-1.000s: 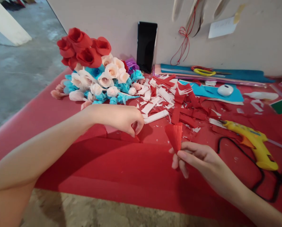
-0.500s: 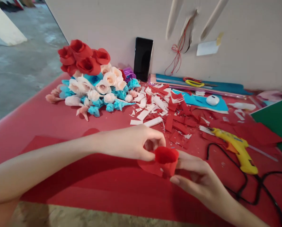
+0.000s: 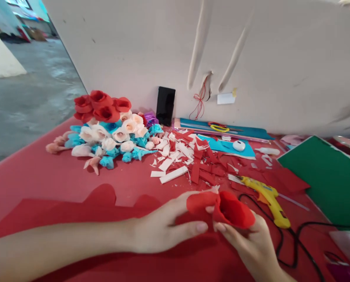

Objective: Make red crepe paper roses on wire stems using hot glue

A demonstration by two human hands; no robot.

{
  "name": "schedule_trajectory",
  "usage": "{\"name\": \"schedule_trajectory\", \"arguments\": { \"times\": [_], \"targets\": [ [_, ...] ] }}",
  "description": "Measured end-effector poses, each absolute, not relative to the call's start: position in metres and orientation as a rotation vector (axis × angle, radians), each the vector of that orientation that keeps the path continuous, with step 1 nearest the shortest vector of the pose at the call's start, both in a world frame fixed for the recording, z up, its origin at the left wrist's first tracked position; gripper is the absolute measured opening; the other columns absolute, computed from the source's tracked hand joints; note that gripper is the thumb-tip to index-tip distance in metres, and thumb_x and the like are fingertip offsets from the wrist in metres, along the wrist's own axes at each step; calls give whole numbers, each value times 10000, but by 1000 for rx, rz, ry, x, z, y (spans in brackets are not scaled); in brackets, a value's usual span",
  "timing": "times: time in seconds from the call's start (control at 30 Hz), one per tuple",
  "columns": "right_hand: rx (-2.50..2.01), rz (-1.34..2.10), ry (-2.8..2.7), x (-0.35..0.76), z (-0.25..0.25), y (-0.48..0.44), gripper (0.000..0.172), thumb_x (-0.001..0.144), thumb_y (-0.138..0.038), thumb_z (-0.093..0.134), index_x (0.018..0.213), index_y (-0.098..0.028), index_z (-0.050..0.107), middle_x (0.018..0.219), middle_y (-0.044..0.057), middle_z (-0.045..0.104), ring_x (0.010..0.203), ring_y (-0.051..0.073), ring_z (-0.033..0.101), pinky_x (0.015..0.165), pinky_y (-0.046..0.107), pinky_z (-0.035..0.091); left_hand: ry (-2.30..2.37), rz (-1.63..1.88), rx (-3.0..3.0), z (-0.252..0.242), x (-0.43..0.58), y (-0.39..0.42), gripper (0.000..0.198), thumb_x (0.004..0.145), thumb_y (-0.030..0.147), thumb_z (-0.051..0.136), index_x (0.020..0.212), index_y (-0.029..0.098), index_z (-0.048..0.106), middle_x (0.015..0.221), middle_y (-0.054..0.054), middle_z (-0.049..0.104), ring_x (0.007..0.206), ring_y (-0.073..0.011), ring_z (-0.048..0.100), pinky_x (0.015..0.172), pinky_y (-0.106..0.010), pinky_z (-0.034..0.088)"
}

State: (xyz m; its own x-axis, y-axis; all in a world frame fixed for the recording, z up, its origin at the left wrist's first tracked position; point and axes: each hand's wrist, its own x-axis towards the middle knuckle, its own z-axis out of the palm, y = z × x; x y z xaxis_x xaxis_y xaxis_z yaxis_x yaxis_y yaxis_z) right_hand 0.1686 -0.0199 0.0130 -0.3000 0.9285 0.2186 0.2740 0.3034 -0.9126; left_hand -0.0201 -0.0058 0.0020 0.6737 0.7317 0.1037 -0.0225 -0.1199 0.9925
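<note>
A rolled red paper flower (image 3: 235, 211) is in my right hand (image 3: 255, 239), its hollow mouth tipped toward me. The thumb presses near the flower's base while the other fingers wrap behind it. From its left side a rounded red petal (image 3: 201, 201) sticks out. My left hand (image 3: 172, 223) is beside this petal, fingers stretched behind it and partly hidden. Its thumb points right, below the petal and apart from it. Beneath my left forearm lies a large red paper sheet (image 3: 22, 219), and a rounded red paper piece (image 3: 103, 194) is beyond it.
Finished paper flowers (image 3: 104, 133) pile up at the left. White and red paper scraps (image 3: 175, 156) cover the middle. A yellow glue gun (image 3: 270, 196) with a black cord lies right, near a green board (image 3: 324, 172). A phone (image 3: 165, 105) leans on the wall; scissors (image 3: 219, 127) lie behind.
The flower has tilted and moved slightly right and down with my right hand. My left hand has gone from curled fingers to stretched ones behind the petal. The view has tipped upward.
</note>
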Motion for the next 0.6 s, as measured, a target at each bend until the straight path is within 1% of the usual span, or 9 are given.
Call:
{"name": "schedule_trajectory", "arguments": {
  "times": [0.1,0.17,0.27,0.33,0.37,0.4,0.43,0.5,0.6],
  "targets": [
    [-1089,997,-1764,168,14,-20,81,713,-232,653,784,-260,681,749,19,642,688,155,588,699,224,488,659,831,1604,2,-15,-8,343,887,254,386,1221,264,461,1358,-2,404,1253,-131,353,1076,-281,256],
    [-1092,949,-1778,167,15,-20,67,728,-248,638,781,-244,678,681,14,625,619,134,571,675,218,488,720,889,1581,7,-11,-6,304,893,270,361,1143,241,533,1281,-18,492,1176,-147,442,1031,-283,323],
    [-1045,886,-1807,168,19,-20,75,755,-252,604,785,-217,663,577,-11,591,512,94,522,623,192,474,780,913,1548,22,-8,2,281,889,289,371,939,184,628,918,-31,659,848,-136,590,815,-246,466],
    [-1012,925,-1873,169,22,-21,93,780,-239,569,758,-193,646,563,-19,590,485,72,506,560,159,447,767,878,1531,34,-7,7,299,883,276,388,788,147,641,692,-11,643,667,-108,583,678,-206,477],
    [-1010,944,-1913,170,23,-21,111,788,-228,553,730,-182,635,564,-20,591,486,65,506,532,144,428,752,888,1525,40,-8,9,302,875,267,406,737,139,642,643,-4,633,619,-97,574,635,-189,472],
    [-1014,950,-1948,170,24,-22,130,793,-215,541,702,-173,623,572,-19,593,496,59,508,515,133,411,715,872,1526,45,-8,10,291,868,254,421,737,138,653,648,-4,641,609,-93,577,618,-181,470],
    [-1011,941,-1976,171,25,-22,143,795,-205,530,684,-168,614,584,-18,596,508,57,510,507,127,400,668,835,1528,49,-9,11,273,868,241,421,800,140,665,688,-13,659,635,-100,592,627,-185,475],
    [-990,913,-2005,171,26,-23,135,797,-190,512,707,-169,610,607,-18,597,538,59,517,524,125,400,588,745,1531,54,-12,11,271,873,221,407,946,157,660,877,-41,682,791,-132,622,724,-212,487],
    [-974,881,-2002,172,29,-24,117,800,-180,501,752,-176,608,633,-24,600,559,58,522,542,119,404,547,756,1589,57,-17,10,295,870,181,401,1054,210,630,1114,-31,626,1039,-166,565,886,-245,446]
  ]
}}
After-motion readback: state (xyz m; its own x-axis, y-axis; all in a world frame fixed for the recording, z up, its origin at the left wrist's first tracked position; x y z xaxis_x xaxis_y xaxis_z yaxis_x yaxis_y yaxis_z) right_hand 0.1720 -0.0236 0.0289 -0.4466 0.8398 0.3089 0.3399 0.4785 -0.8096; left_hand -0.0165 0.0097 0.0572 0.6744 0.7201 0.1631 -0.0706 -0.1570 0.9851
